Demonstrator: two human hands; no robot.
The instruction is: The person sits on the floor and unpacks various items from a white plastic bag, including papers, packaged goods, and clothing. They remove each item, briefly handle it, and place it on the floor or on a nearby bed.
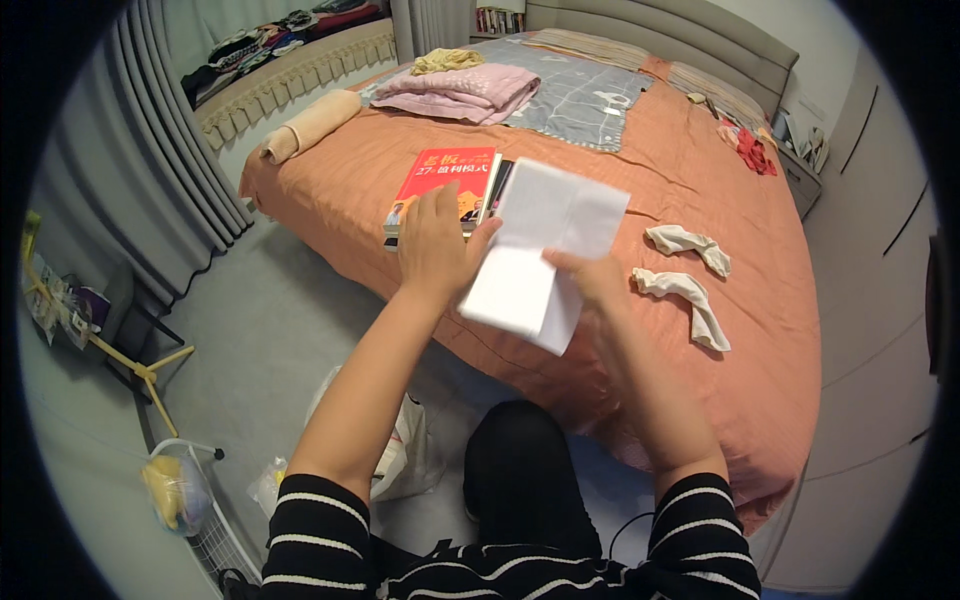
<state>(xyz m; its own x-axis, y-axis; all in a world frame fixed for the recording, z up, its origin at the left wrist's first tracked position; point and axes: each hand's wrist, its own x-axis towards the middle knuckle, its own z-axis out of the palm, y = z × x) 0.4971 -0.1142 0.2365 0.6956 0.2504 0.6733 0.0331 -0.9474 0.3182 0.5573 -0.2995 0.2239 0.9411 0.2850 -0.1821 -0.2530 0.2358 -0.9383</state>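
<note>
My right hand (592, 278) has its thumb on top of folded white paper (565, 215) and its fingers beneath, gripping the right edge. The paper is creased across its middle and tilts over the near edge of the bed. Just left of it, a red book (447, 172) lies on a small stack of books, with a dark spine showing beside it. My left hand (437, 238) rests over the lower part of the red book, fingers stretched out. Its thumb points toward the paper's left edge; whether it touches the paper I cannot tell.
Two white socks (690, 300) lie on the orange bedspread (760, 390) to the right. A folded pink quilt (465, 92) and a rolled beige cloth (312, 125) sit farther back. Below, a white bag (405, 450) stands on the floor by my leg, near a wire rack (215, 545).
</note>
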